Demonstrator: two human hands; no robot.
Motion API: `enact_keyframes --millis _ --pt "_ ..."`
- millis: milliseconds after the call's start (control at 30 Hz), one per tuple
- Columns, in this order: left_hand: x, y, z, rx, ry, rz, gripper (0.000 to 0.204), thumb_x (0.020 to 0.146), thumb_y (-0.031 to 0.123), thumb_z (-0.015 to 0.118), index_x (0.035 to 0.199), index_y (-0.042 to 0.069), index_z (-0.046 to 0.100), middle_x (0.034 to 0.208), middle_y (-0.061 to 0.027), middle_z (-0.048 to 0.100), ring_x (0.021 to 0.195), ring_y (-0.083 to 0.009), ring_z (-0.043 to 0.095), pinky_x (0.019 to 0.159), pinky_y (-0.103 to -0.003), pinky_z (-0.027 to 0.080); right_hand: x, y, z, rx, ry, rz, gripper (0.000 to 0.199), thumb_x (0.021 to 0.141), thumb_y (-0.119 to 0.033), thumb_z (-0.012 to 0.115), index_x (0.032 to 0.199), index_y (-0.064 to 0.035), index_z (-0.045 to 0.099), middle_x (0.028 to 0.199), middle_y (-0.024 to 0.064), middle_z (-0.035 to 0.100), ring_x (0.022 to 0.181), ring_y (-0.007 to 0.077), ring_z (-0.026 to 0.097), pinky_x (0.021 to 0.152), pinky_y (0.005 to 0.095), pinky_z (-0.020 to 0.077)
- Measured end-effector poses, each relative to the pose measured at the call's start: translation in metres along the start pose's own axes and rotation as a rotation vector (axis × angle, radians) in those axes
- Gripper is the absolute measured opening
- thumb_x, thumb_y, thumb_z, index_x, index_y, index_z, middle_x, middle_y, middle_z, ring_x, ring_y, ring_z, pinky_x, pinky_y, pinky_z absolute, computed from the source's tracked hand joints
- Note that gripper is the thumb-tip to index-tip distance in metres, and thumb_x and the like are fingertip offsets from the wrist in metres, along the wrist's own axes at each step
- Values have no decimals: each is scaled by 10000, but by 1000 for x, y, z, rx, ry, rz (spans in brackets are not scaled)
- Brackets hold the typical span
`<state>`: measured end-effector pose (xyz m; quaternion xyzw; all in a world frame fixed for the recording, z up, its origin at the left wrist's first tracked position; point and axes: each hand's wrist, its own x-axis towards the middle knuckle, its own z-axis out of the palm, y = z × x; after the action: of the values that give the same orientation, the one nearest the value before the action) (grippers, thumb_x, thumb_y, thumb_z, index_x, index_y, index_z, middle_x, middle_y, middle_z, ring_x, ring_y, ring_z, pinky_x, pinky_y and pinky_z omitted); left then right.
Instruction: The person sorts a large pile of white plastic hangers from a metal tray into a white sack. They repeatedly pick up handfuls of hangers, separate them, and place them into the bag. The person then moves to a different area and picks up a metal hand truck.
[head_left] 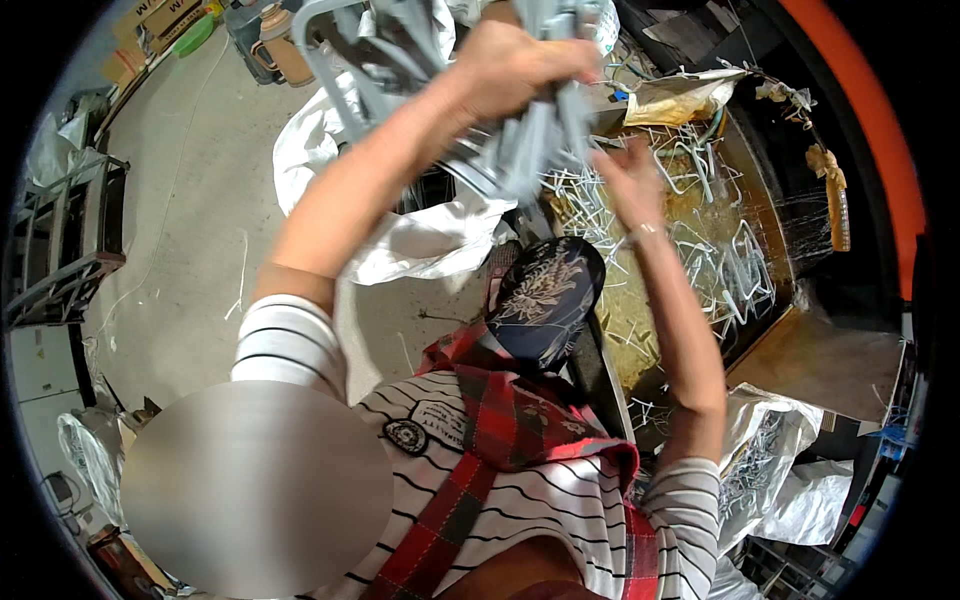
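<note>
Left hand point(510, 65): up at the top here, fingers wrapped tight around a bundle of grey frames point(535, 150), thumb side toward the right.
Grey frames: right there in that grip, looped rails rising left of the left hand, strips hanging below it, all smeared by blur.
Right hand point(630, 185): lower and over to the right, just beside the hanging ends; it's a blur, and whether the fingers touch the frames or are spread, I can't tell.
Wrist: a thin bracelet point(645, 231) sits just below the right hand.
Tray point(627, 310): directly beneath the right hand, yellow-brown base, littered with pale scraps point(745, 275), bent and thin.
Cloth point(680, 100): yellowish, crumpled, above and right of the right hand.
White bag point(430, 245): slumped open below the left hand, folds spilling along the floor point(190, 210).
Jug point(285, 45): tan, off to the left of the left hand.
Scrap bag point(755, 440): well below the right hand, beside that elbow, stuffed with thin pieces.
</note>
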<state>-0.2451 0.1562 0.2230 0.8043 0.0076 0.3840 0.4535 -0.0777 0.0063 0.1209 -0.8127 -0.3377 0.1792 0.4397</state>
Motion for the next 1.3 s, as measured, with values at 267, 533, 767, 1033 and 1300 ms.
enact_keyframes --millis 267,533,767,1033,1300 --pt "-98 -90 -31 43 -387 -841 168 744 149 560 706 0 627 637 -84 611 623 -133 568 615 -291 447 -29 51 185 442 83 336 283 778 -131 629 934 98 570 846 149 626 722 197 571 652 315 440" --pt "-118 -111 -11 -433 -714 -1202 209 744 156 544 758 -16 662 757 -108 636 655 -164 573 641 -275 455 -33 41 176 714 -37 286 243 846 -151 567 926 78 573 782 81 589 681 146 514 634 283 419" --pt "-157 -177 -20 229 -316 -1188 388 670 298 622 789 -71 647 712 -155 633 662 -231 604 625 -328 460 -40 -2 148 719 -174 211 198 856 -133 565 941 42 603 764 8 577 673 83 469 625 239 400" --pt "-180 -227 30 349 -1055 -640 322 765 321 556 820 18 652 741 -153 613 736 -260 605 668 -332 465 -26 2 155 762 -296 61 228 864 -152 560 966 47 605 820 -1 615 744 72 512 679 224 415" --pt "-130 -384 43 835 -856 -413 303 823 336 488 920 84 626 842 -101 619 812 -227 596 731 -320 460 -24 1 160 903 -322 231 186 888 -194 557 934 -21 605 795 -26 584 677 44 483 604 197 386"
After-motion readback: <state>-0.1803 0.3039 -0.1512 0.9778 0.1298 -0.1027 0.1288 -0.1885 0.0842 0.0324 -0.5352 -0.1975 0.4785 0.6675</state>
